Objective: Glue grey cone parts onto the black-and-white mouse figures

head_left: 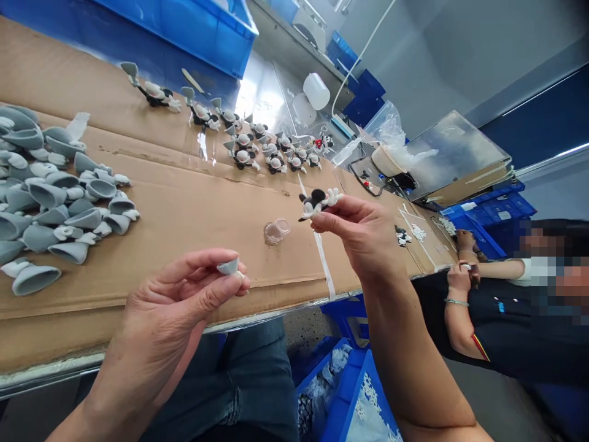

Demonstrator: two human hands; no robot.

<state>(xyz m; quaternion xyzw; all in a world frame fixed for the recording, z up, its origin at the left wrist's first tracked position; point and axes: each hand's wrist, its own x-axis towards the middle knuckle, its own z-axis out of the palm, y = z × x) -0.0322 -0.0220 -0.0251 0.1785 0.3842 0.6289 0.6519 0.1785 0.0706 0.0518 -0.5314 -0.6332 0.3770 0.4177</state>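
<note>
Between its thumb and fingers, my left hand (pixel 184 294) pinches a small grey cone part (pixel 228 266) with a white piece at its end. My right hand (pixel 359 224) grips a black and white mouse figurine (pixel 313 202) that has round ears and a raised white glove. The two held parts are apart. On the cardboard between and beyond my hands stands a small clear cup (pixel 277 231). A heap of grey cone parts (pixel 55 190) with white hands attached lies at the left. Several figurines with grey cones (pixel 243 150) are set out at the back of the cardboard.
A large blue crate (pixel 197 37) sits at the back left. Blue bins (pixel 340 393) with small white parts stand below the table edge. Another person (pixel 488 307) works at the right. White parts (pixel 418 232) and a white tub (pixel 386 161) rest farther along the table.
</note>
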